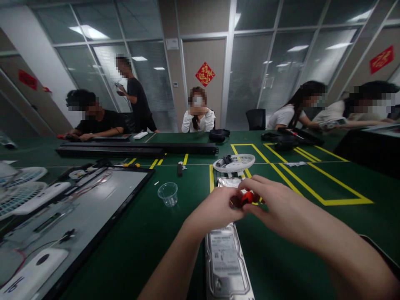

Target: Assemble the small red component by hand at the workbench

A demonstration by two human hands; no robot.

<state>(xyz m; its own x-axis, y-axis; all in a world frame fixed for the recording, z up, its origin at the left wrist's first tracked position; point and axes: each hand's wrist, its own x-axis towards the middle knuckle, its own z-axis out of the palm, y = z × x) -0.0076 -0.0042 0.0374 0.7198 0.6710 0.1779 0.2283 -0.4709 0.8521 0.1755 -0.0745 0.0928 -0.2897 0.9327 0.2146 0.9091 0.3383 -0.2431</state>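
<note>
Both hands meet above a row of metal hard drives. My right hand (265,193) has its fingers curled round a small red-and-black object (248,197), perhaps a tool handle. Close against it, my left hand (223,204) is closed, its fingertips by the same object; what it pinches is hidden. Below my wrists lies a silver hard drive (228,258) with a white label. Another metal drive (229,182) shows partly behind my hands. Beyond that is a white plastic basket (252,160) with dark pieces in it.
A clear plastic cup (168,195) stands left of my hands. A large opened panel (109,200) with wires and white parts covers the left. Long black bars (140,151) lie across the green table (175,258). Several people sit or stand beyond it.
</note>
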